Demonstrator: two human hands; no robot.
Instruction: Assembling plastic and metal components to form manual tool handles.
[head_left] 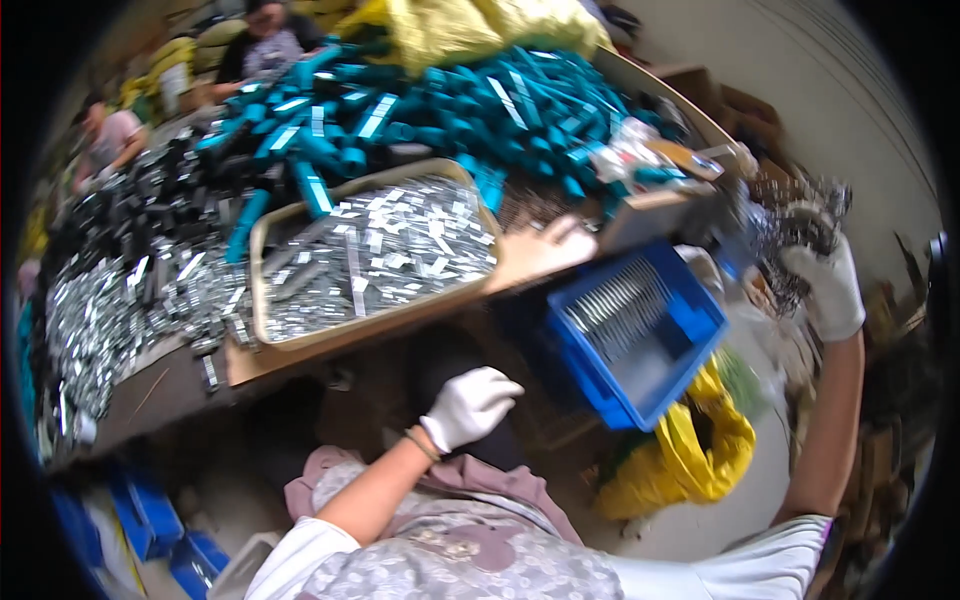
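Observation:
My left hand (470,408), in a white glove, hovers in front of my lap. Its fingers are loosely curled together and nothing shows in them. Far out to the right, my right hand (830,292), also gloved in white, is closed on a bunch of dark, shiny metal pieces (790,225). Motion blurs the bunch, so its exact kind cannot be made out. Left of that hand, a blue plastic bin (640,395) sits tilted at the table's edge. Inside it stands a row of thin metal strips (620,305).
A shallow tray (375,338) of small silvery metal pieces lies on the table. Behind it are heaped teal tubes (420,120); loose metal parts (130,310) spread leftward. Below the bin hangs a yellow bag (670,475). Two people (110,140) sit at the far left.

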